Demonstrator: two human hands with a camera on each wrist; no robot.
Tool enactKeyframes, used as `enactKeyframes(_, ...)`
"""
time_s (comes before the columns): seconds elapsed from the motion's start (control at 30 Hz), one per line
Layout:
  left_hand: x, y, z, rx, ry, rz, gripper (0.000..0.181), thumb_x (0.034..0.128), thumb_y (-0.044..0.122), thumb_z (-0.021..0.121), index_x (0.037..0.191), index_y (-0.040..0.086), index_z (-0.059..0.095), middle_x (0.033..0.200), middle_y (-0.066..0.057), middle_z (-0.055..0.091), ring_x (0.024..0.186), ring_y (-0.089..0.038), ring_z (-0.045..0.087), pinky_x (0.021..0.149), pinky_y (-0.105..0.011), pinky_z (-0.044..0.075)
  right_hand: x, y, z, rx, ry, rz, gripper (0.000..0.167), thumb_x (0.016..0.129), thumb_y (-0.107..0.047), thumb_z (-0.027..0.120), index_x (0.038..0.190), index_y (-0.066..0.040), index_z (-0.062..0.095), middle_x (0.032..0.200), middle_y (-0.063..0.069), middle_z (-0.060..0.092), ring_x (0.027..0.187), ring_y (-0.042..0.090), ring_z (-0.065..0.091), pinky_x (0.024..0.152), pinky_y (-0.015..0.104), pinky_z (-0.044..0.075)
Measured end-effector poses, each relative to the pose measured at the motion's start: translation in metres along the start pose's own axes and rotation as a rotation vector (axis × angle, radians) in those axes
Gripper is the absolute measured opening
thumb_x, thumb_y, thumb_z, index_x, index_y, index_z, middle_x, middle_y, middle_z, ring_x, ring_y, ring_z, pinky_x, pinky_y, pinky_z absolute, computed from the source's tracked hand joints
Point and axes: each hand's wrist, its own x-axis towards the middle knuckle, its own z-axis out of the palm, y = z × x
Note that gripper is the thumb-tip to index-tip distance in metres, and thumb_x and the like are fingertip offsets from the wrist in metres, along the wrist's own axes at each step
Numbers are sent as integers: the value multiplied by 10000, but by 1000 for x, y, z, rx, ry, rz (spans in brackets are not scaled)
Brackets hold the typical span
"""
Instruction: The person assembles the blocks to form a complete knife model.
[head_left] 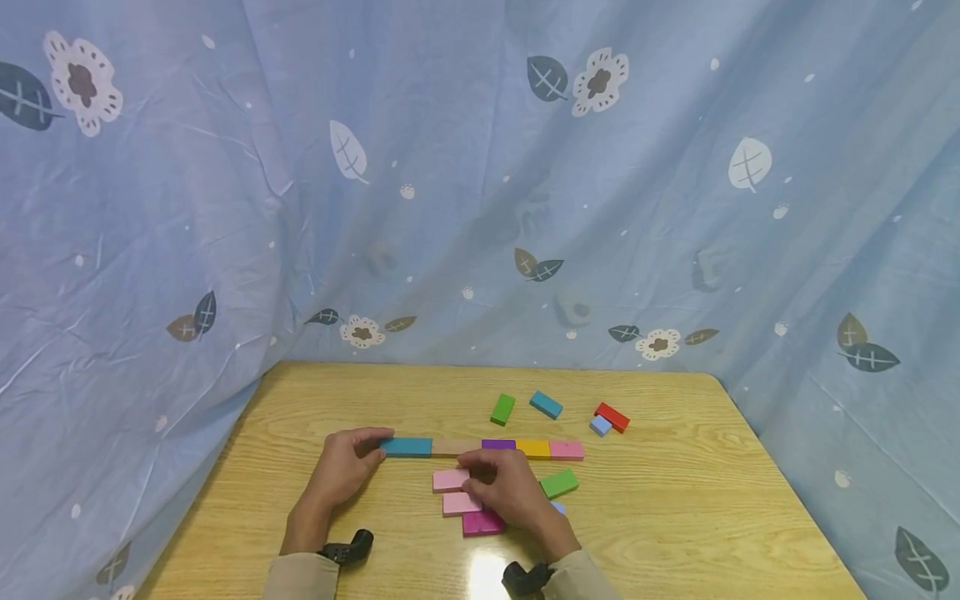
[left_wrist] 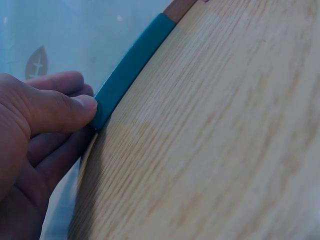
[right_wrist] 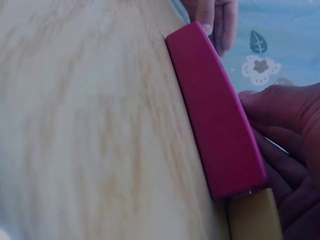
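Observation:
Five-colour blocks form a straight row. At its left end my left hand [head_left: 347, 467] pinches the end of the blue block [head_left: 407, 447] between thumb and fingers. The left wrist view shows this block [left_wrist: 135, 65] lying flat, the thumb tip against its end. In front of the row, my right hand [head_left: 513, 492] has its thumb and index finger around the right end of a light pink block [head_left: 450, 481]. Another light pink block [head_left: 461, 504] and a magenta block [head_left: 482, 523] lie nearer me. In the right wrist view the magenta block [right_wrist: 215, 115] hides part of that hand's grip.
Tan [head_left: 454, 447], purple [head_left: 498, 444], yellow [head_left: 533, 450] and pink [head_left: 567, 451] blocks continue the row. Beyond lie a green block [head_left: 502, 409], a blue block [head_left: 546, 405], a red block [head_left: 613, 417] and a small light-blue block [head_left: 601, 426]. Another green block [head_left: 559, 484] lies right.

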Motion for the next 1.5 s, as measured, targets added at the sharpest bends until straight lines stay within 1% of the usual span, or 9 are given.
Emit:
enactKeyframes(0.37, 1, -2, 1, 5, 10, -1, 377, 974, -39, 770, 1303, 139, 814, 1364, -107, 775, 1372, -359, 682, 1173, -564, 548, 0, 1, -2, -100, -18, -52, 262, 999, -150, 821, 1260, -139, 834, 1211, -58, 825, 1127, 62, 746, 1005, 274, 636)
enactKeyframes(0.5, 1, -2, 0, 11, 1, 5, 380, 979, -33, 768, 1315, 139, 809, 1374, -114, 770, 1379, -366, 677, 1171, -567, 549, -4, 1, -13, -117, 27, -89, 206, 1027, -86, 769, 1217, -108, 846, 1158, -13, 841, 1069, 83, 770, 961, 291, 661)
enactKeyframes(0.63, 1, -1, -1, 12, -5, 8, 378, 988, -28, 762, 1329, 131, 802, 1382, -124, 764, 1366, -366, 685, 1149, -553, 568, -8, 0, -25, -120, 64, -103, 215, 1002, -4, 760, 1187, -75, 844, 1135, 41, 846, 1068, 160, 800, 948, 353, 682)
enactKeyframes(0.8, 0, 0, -2, 16, 0, 8, 373, 991, -32, 756, 1332, 113, 797, 1381, -132, 764, 1360, -366, 689, 1142, -549, 572, -8, 0, -29, -50, -26, -50, 254, 982, -77, 814, 1236, -72, 824, 1163, 42, 838, 1078, 175, 797, 971, 328, 670)
enactKeyframes(0.9, 0, 0, -1, 18, -1, 7, 371, 990, -31, 757, 1329, 111, 799, 1381, -132, 764, 1373, -372, 679, 1158, -563, 558, -6, 0, -25, 9, -81, -4, 269, 981, -136, 836, 1246, -93, 824, 1162, 7, 832, 1072, 121, 780, 974, 266, 652)
enactKeyframes(1.03, 0, -1, 1, 18, 2, 7, 370, 985, -29, 764, 1318, 125, 806, 1377, -125, 767, 1384, -376, 670, 1173, -574, 545, -4, 3, -19, 31, -105, 30, 252, 994, -161, 827, 1245, -136, 827, 1155, -56, 820, 1061, 44, 752, 956, 213, 630)
enactKeyframes(1.2, 1, -2, 3, 21, 6, 12, 369, 985, -21, 768, 1312, 143, 811, 1373, -113, 771, 1385, -372, 670, 1179, -576, 541, -3, 6, -17, 7, -108, 26, 253, 1007, -154, 806, 1259, -163, 825, 1165, -87, 812, 1058, 31, 740, 938, 221, 632)
enactKeyframes(1.37, 1, -2, 3, 13, 8, 13, 368, 983, -26, 766, 1309, 137, 811, 1367, -106, 774, 1385, -366, 671, 1186, -578, 534, -4, 5, -18, -58, -119, 2, 300, 981, -168, 836, 1279, -198, 826, 1194, -95, 805, 1104, 64, 715, 989, 261, 621)
enactKeyframes(1.5, 0, -3, 3, 9, 9, 8, 373, 983, -29, 766, 1314, 136, 809, 1369, -106, 773, 1379, -361, 676, 1179, -571, 542, -3, 5, -18, -61, -135, -28, 292, 991, -165, 828, 1281, -194, 824, 1197, -70, 811, 1120, 76, 726, 998, 271, 627)
